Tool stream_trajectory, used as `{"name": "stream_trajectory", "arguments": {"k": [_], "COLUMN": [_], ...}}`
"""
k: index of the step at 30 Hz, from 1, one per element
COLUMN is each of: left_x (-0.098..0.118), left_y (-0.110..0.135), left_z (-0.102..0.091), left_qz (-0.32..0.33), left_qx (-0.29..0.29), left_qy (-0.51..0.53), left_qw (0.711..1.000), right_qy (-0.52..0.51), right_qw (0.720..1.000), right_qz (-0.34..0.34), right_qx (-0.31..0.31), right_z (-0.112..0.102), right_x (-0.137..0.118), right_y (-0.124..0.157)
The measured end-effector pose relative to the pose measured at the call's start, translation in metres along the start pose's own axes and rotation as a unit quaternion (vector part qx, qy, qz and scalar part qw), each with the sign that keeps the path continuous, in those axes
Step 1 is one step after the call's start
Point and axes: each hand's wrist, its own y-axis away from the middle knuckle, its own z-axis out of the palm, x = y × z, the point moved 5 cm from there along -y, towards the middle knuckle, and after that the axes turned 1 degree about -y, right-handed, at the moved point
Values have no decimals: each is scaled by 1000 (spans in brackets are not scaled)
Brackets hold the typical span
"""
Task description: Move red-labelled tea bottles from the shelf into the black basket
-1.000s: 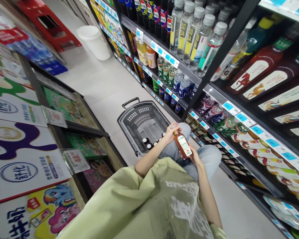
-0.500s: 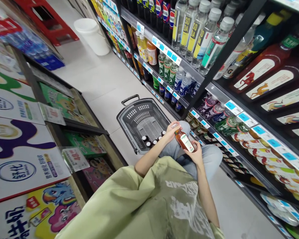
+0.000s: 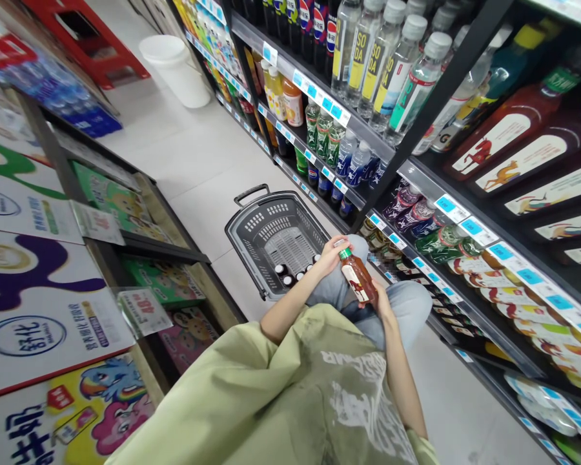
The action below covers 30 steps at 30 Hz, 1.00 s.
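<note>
Green shirt fabric (image 3: 281,394) is filling the nearest part of the view, and both bare forearms are reaching forward out of it over bent knees in pale blue jeans (image 3: 409,310). The right forearm is running straight ahead along the right knee, and the right hand (image 3: 380,301) is cupping the base of an amber drink bottle (image 3: 357,279) from below, fingers wrapping its lower end. The left forearm is angling in from the left with the elbow bent, and the left hand (image 3: 329,256) is closing around the bottle's neck, fingertips lying against the green cap. Both hands are thus gripping the one bottle, one at each end, and it is lying tilted above the knees, cap pointing away and to the left, its white label facing up.

Just beyond the left hand, a grey plastic shopping basket (image 3: 246,240) is sitting on the pale tiled floor (image 3: 198,161), its handle folded down at the far rim. Several small dark bottles with white caps (image 3: 290,276) are standing in its near corner. To the right, a dark drinks shelf (image 3: 319,98) is carrying rows of bottles behind blue price tags. Far back, a white bucket (image 3: 174,61) is standing on the floor.
</note>
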Motion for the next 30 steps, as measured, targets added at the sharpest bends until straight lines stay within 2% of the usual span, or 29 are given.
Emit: {"name": "stream_trajectory", "arguments": {"k": [3, 5, 11, 23, 30], "left_x": [0, -1, -1, -2, 1], "left_y": [-1, -1, -2, -3, 2], "left_z": [0, 0, -1, -4, 0], "left_qz": [-3, -4, 1, 4, -4], "left_qx": [-4, -6, -11, -5, -33], "left_qy": [9, 16, 16, 15, 3], "left_qw": [1000, 1000, 1000, 1000, 999], "right_qy": [-19, -27, -11, -21, 8], "right_qw": [994, 991, 994, 995, 998], "right_qz": [61, 75, 83, 79, 67], "right_qx": [-91, -106, -72, -63, -11], "right_z": [7, 7, 3, -2, -6], "right_x": [3, 4, 6, 12, 16], "right_y": [1, 1, -2, -7, -9]}}
